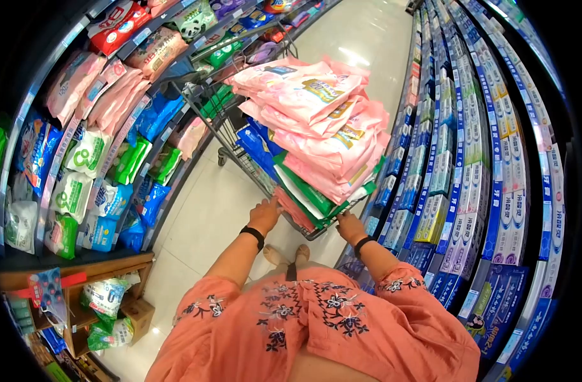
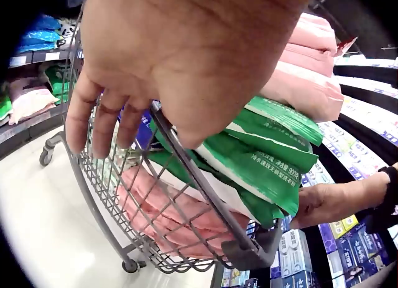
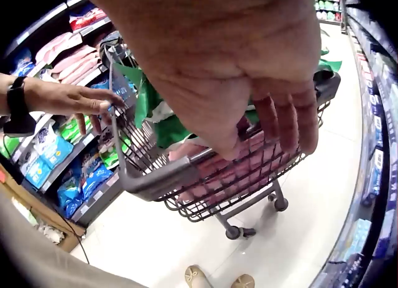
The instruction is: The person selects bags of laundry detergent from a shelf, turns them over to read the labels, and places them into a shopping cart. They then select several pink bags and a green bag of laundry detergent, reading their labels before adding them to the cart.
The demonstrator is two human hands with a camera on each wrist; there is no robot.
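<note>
A wire shopping cart [image 2: 205, 204] stands before me. Pink packages [image 1: 322, 95] are piled above its rim. Beneath them are green-and-white laundry-detergent bags [image 2: 261, 157] printed 900 and a blue bag [image 1: 258, 146]. More pink packs [image 2: 168, 207] show through the mesh. My left hand [image 1: 264, 215] rests over the near left corner of the cart, its fingers [image 2: 112, 123] hanging fairly straight beside the rim. At the near right corner lies my right hand [image 1: 351, 228], thumb by the grey rim and fingers [image 3: 289, 123] extended over the side.
To the left, shelves [image 1: 49, 210] carry packets in pink, green and blue. Toothpaste boxes [image 1: 469, 191] line the shelving close on the right. A wooden stand [image 1: 74, 299] is at the lower left. Pale tiled floor [image 1: 348, 32] runs ahead between the shelves.
</note>
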